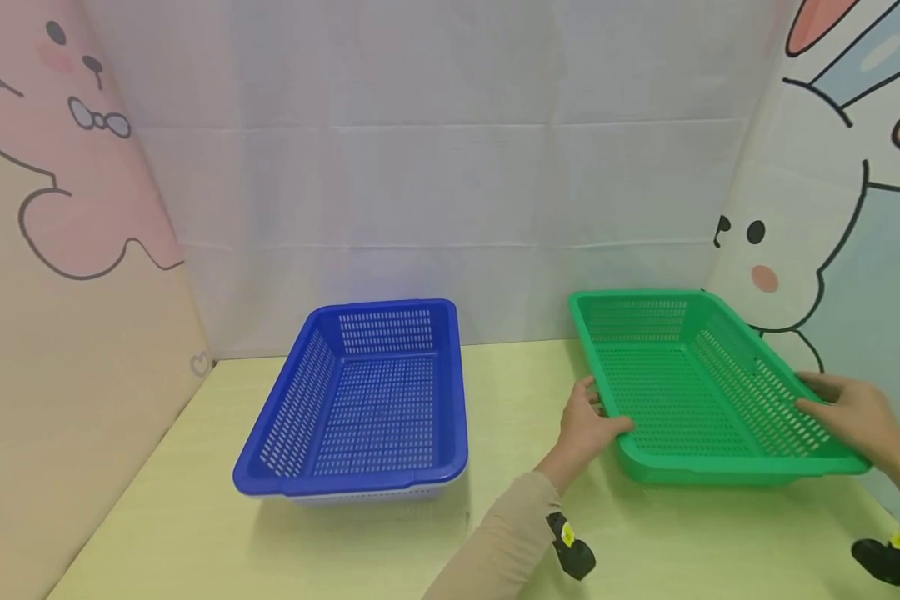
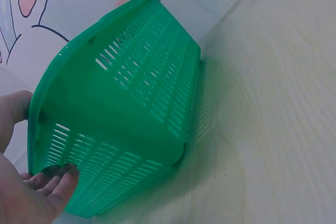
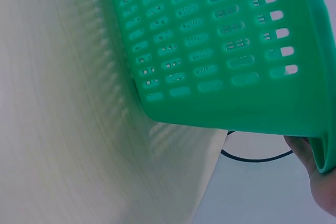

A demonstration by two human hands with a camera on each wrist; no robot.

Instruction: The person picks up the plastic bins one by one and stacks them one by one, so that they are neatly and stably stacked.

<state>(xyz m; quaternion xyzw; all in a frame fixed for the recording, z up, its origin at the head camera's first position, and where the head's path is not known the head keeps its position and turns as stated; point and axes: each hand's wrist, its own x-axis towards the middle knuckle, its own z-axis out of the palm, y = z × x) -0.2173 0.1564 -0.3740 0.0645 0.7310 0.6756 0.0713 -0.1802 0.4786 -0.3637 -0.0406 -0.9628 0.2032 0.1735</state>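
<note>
Green basket [image 1: 720, 467]: right half of the surface [image 1: 517, 375], tilt risk imo. Both hands have it by the long sides, nearer this end than the far one, so if it got lifted like that the far end could droop. Can't tell if the base fully touches down.
Left hand [image 1: 587, 429]: gripping, thumb hooked over the edge, fingers on the slotted outer wall. If that thumb slips, this corner drops first.
Right hand [image 1: 855, 417]: gripping the opposite edge, thumb on top. Uneven pull between the two would probably twist the thing.
Blue basket [image 1: 360, 483]: stands left on the surface, well apart from the green one. A wide swing left might knock it, knuckles first.
Bunny panel [image 1: 877, 267]: close beside the right hand, so drifting right could mean scraped fingers.
White sheet [image 1: 450, 183]: near the green basket's far end; shove forward and it'd likely bump or wrinkle.
</note>
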